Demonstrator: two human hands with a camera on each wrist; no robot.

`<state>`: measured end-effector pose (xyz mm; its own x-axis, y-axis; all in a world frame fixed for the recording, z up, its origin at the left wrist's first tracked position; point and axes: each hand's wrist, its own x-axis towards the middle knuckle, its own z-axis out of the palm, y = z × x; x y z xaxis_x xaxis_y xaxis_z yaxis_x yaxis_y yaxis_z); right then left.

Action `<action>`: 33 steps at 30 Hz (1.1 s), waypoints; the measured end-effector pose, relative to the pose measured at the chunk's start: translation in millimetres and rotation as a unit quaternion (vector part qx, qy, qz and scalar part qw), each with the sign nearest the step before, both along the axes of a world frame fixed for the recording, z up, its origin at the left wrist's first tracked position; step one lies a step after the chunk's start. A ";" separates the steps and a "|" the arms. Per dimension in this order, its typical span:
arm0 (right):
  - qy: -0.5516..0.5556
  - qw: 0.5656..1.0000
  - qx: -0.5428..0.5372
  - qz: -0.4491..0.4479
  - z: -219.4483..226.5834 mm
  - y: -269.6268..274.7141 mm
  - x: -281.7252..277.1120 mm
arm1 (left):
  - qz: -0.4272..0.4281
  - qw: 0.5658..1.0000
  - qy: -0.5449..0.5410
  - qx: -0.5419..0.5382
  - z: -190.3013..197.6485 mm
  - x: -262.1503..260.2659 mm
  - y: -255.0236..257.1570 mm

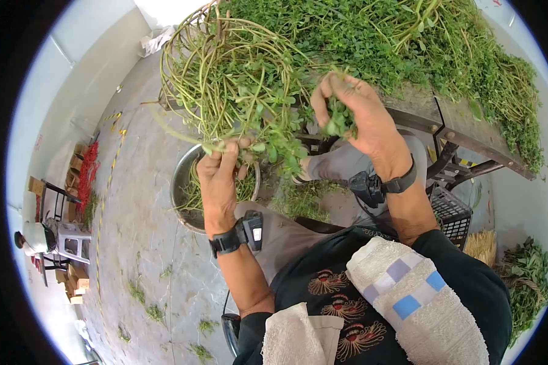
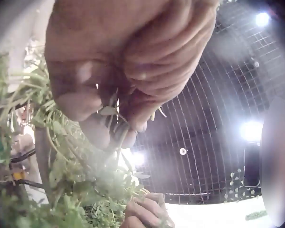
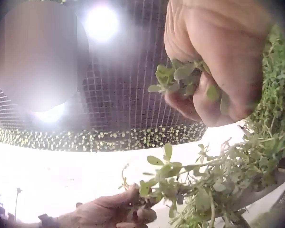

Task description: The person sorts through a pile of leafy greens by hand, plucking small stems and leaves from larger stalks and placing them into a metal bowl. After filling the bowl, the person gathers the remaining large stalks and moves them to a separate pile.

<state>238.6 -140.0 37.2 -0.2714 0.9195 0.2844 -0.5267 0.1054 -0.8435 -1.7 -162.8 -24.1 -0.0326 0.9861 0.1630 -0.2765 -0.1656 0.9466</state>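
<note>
My left hand (image 1: pixel 222 164) grips a bunch of long green stems (image 1: pixel 225 79) that fan up and to the left; the left wrist view shows its fingers (image 2: pixel 133 71) curled tight round the stems (image 2: pixel 111 118). My right hand (image 1: pixel 353 112) is raised beside the bunch and pinches a small tuft of plucked leaves (image 1: pixel 338 121); those leaves (image 3: pixel 180 78) show between its fingers in the right wrist view. A metal bowl (image 1: pixel 182 182) with some greens sits on the floor below my left hand.
A big heap of leafy greens (image 1: pixel 438 42) covers a table (image 1: pixel 469 143) ahead and to the right. A black crate (image 1: pixel 450 210) stands under it. More greens (image 1: pixel 530 274) lie at right. Scraps dot the concrete floor (image 1: pixel 140 243). Towels (image 1: pixel 402 304) lie on my lap.
</note>
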 end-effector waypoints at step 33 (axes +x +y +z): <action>-0.350 0.917 0.152 -0.115 -22.7 -21.6 -26.8 | 0.093 0.979 0.180 -0.006 24.6 -3.3 -35.5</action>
<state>211.7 -161.6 14.6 -0.2946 0.8822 0.3673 0.1985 0.4324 -0.8795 -5.0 -198.3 0.4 -0.1543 0.9706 0.1849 0.1097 -0.1692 0.9795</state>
